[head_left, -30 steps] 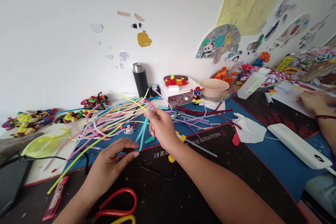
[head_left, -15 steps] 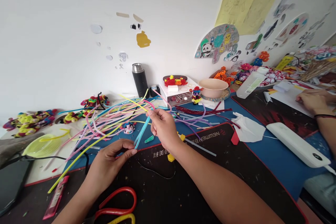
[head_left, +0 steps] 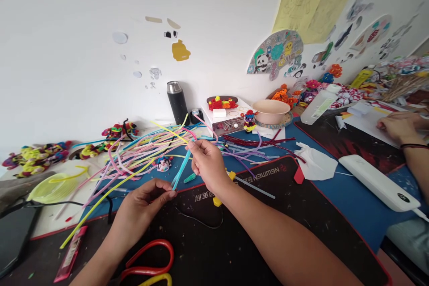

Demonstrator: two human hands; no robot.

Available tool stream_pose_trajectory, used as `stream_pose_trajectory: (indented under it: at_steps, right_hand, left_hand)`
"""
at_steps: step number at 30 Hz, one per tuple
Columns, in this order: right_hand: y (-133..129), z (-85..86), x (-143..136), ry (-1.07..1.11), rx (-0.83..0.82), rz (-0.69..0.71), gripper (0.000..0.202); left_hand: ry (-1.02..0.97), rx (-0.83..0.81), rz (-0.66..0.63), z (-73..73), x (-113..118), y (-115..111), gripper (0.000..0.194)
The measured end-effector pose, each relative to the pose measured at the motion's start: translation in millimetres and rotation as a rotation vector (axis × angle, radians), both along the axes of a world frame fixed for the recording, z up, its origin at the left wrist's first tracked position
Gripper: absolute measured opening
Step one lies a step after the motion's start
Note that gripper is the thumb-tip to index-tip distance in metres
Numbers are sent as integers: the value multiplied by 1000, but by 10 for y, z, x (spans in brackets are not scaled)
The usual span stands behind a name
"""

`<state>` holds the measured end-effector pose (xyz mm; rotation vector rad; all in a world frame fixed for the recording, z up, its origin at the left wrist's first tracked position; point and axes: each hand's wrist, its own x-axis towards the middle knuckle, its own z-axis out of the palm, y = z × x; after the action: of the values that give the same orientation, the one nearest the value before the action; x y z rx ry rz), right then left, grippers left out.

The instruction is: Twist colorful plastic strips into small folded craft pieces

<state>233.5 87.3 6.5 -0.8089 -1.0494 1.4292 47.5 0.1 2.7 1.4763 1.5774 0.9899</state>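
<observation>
Light-blue pipe cleaners (head_left: 181, 170) stretch slantwise between my two hands, above the dark desk mat (head_left: 254, 232). My left hand (head_left: 147, 201) pinches their lower end between thumb and fingertips. At the upper end, my right hand (head_left: 207, 161) is closed round them, its thumb and forefinger pressed together. Behind my hands lies a loose heap of pink, yellow, purple and blue pipe cleaners (head_left: 144, 145). A small doll's head (head_left: 164, 163) and a teal clip-like piece (head_left: 189, 178) rest close to the strands. Scissors with red and yellow handles (head_left: 149, 257) lie below my left hand, partly cut off.
A black thermos (head_left: 177, 105) stands by the wall, left of a white box (head_left: 214, 123) and a beige bowl (head_left: 271, 111). Finished fuzzy figures (head_left: 38, 158) lie at left. On the right are a white power device (head_left: 378, 183) and another person's hands (head_left: 398, 127).
My hands keep nearly the same pose and hold on the light-blue pipe cleaners. The whole view has shifted slightly; nothing has been taken up or let go.
</observation>
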Motion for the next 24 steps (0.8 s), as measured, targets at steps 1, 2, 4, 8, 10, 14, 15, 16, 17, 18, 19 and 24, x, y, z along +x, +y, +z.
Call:
stream_pose_trajectory:
  at_steps: [1, 2, 4, 8, 10, 14, 15, 16, 17, 18, 19, 24]
  right_hand:
    - [-1, 3, -1, -3, 1, 1, 42]
    - [-2, 6, -1, -7, 3, 2, 43]
    - [-2, 10, -1, -12, 3, -3, 45]
    - [1, 13, 1, -14, 4, -9, 47]
    - [2, 13, 3, -12, 7, -6, 46]
    - [-4, 10, 7, -17, 13, -1, 44]
    - [-6, 7, 6, -21, 13, 0, 44]
    - [-7, 3, 5, -25, 13, 2, 44]
    - [-8, -1, 3, -29, 15, 5, 44]
    - [-9, -7, 1, -31, 17, 7, 44]
    - [-10, -11, -2, -32, 20, 11, 44]
    - [-30, -16, -7, -51, 24, 27, 43]
  left_hand:
    - [-8, -2, 2, -5, 0, 1, 50]
    - [-21, -6, 5, -8, 0, 4, 51]
    - [-64, -14, 15, -7, 0, 13, 52]
    - [-159, -30, 34, 9, 5, 36, 55]
    - [-197, -42, 41, 17, 8, 43, 57]
    - [-231, -64, 56, 29, 8, 38, 55]
    - [-231, -72, 56, 31, 8, 35, 55]
    - [-228, -81, 54, 35, 8, 31, 55]
    - [-223, -94, 48, 38, 9, 29, 55]
    - [-218, -109, 41, 43, 11, 26, 55]
    - [-215, -124, 33, 48, 13, 25, 55]
    - [-233, -157, 25, 48, 4, 29, 58]
